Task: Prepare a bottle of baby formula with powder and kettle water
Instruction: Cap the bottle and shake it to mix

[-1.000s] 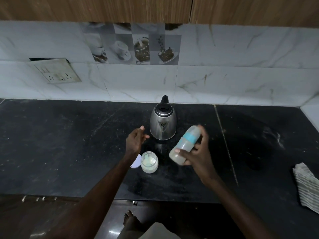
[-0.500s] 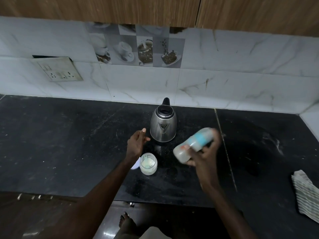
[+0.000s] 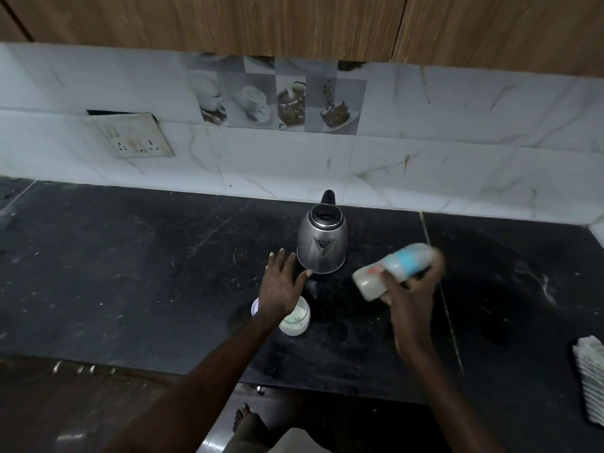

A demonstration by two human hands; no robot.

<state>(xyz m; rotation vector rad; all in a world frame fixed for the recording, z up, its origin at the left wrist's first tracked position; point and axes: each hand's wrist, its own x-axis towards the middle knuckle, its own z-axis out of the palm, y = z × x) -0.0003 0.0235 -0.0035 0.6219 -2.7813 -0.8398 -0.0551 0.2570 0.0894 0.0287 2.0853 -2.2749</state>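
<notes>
Black stone counter (image 3: 130, 273) carries the kettle (image 3: 322, 241) and open powder jar (image 3: 295, 320), while the right hand (image 3: 415, 295) grips the milky bottle (image 3: 397, 266) sideways above it, blurred, probably mixing by shaking, and the left hand (image 3: 281, 286) hovers spread, holding nothing.

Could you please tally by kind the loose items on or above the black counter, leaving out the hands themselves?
Steel kettle: 1
Baby bottle, held in the right hand: 1
Open powder jar: 1
White lid beside the jar: 1
Striped cloth: 1
Total: 5
</notes>
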